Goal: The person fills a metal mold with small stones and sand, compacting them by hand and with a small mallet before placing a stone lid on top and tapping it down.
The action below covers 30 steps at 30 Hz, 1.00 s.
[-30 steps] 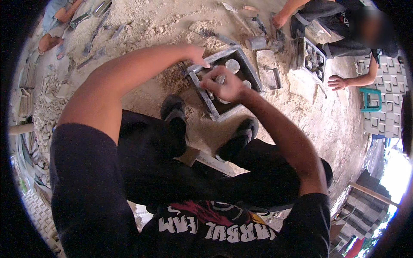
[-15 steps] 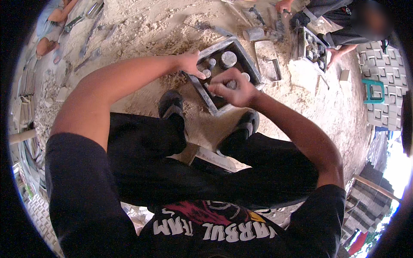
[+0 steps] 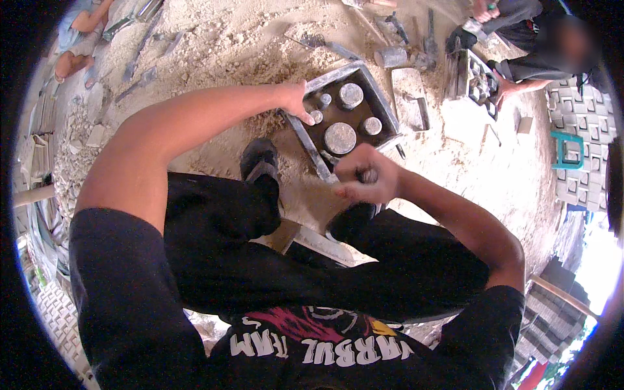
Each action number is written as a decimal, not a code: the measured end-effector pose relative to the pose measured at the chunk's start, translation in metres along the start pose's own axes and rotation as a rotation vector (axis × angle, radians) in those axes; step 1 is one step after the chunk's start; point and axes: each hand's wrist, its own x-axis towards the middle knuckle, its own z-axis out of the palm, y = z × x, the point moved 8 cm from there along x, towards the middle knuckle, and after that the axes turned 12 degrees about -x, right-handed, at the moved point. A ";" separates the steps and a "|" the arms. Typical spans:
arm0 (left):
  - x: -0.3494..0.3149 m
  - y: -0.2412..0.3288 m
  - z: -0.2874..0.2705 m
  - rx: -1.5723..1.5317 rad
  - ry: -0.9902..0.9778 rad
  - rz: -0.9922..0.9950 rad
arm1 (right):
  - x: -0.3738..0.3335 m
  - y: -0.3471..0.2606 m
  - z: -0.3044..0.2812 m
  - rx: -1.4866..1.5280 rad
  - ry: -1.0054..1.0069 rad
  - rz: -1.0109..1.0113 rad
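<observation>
A dark rectangular box [image 3: 383, 101] lies on the sandy ground in front of my feet, with grey round-topped cylinders of different sizes standing in it. The largest cylinder [image 3: 340, 138] is at the near side, and another wide one [image 3: 351, 95] is farther back. My left hand [image 3: 296, 103] rests on the box's left rim, thumb and fingers spread, the thumb beside a small cylinder [image 3: 316, 117]. Over the near right corner, my right hand [image 3: 369, 175] is closed in a fist, slightly blurred. A dark rounded end shows in the fist; the rest of the held thing is hidden.
Right of the box lies a dusty tray-like piece [image 3: 408, 88]. Behind it lies a metal cylinder [image 3: 391, 57]. At the upper right a co-worker's hand [image 3: 510, 88] touches another box [image 3: 478, 81]. A teal stool [image 3: 569, 151] stands at far right. Another person sits at upper left.
My right hand has moved from above the box back toward me, uncovering the large near cylinder. My left hand stays on the rim. The co-worker's other hand now holds something green.
</observation>
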 end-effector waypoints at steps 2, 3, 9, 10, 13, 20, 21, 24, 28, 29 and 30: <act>0.005 0.005 -0.005 -0.075 0.024 -0.020 | 0.000 0.002 -0.017 0.106 0.083 0.078; 0.007 0.000 -0.006 -0.113 0.036 -0.038 | 0.003 -0.003 -0.026 0.165 0.117 0.115; 0.029 -0.019 0.007 -0.106 0.033 0.088 | -0.006 0.026 -0.029 0.169 0.086 0.111; 0.031 -0.022 0.009 -0.113 0.043 0.092 | -0.008 0.015 -0.025 0.076 0.036 0.019; 0.025 -0.005 0.005 -0.121 0.080 0.026 | -0.022 0.011 -0.015 -0.095 -0.221 0.151; 0.010 0.007 0.002 -0.129 -0.001 0.026 | -0.031 0.009 -0.036 -0.150 -0.107 -0.012; 0.008 0.007 -0.001 -0.099 0.045 0.020 | -0.032 0.029 -0.036 -0.093 -0.160 0.192; 0.003 0.014 -0.008 -0.015 0.163 0.012 | -0.032 0.030 -0.064 0.024 0.077 0.220; -0.022 0.051 -0.017 0.143 0.285 0.277 | -0.035 0.031 -0.062 0.011 -0.067 0.247; -0.030 0.063 -0.020 0.188 0.317 0.367 | -0.042 0.046 -0.061 0.085 -0.007 0.324; -0.040 0.084 -0.020 0.340 0.400 0.583 | -0.043 0.048 -0.073 0.124 0.065 0.369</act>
